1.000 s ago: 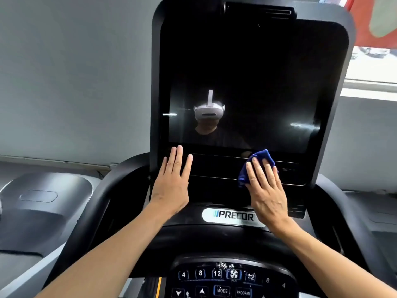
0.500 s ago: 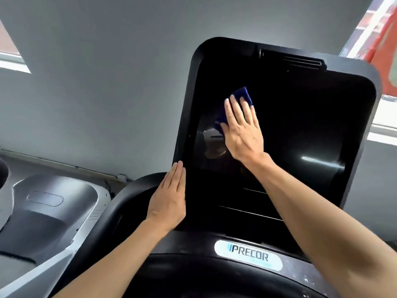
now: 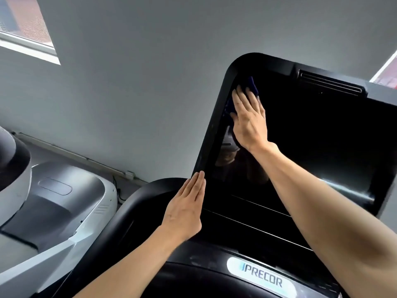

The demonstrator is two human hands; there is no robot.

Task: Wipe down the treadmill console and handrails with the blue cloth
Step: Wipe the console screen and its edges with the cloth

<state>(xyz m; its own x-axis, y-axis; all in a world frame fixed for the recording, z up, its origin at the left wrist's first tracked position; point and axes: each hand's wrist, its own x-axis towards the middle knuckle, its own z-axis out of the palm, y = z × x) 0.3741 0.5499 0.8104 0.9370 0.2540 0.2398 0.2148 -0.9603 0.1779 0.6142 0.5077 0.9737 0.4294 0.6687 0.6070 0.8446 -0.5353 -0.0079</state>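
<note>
The treadmill console (image 3: 322, 147) is a tall black screen with a glossy frame and a PRECOR badge (image 3: 261, 276) below it. My right hand (image 3: 249, 119) lies flat near the screen's upper left corner, pressing the blue cloth (image 3: 252, 86) against the glass; only the cloth's top and left edges show past my fingers. My left hand (image 3: 185, 209) rests flat with fingers together on the console's lower left edge, holding nothing. The black left handrail (image 3: 133, 211) curves down beside it.
A neighbouring grey and white machine (image 3: 64, 207) stands at the left. A grey wall (image 3: 150, 82) is behind the console, with a window (image 3: 25, 29) at the upper left and another at the far right edge.
My right hand slid the cloth from the bottom of the screen up to its upper left corner. My left hand shifted slightly left on the console edge. The view tilted up and left.
</note>
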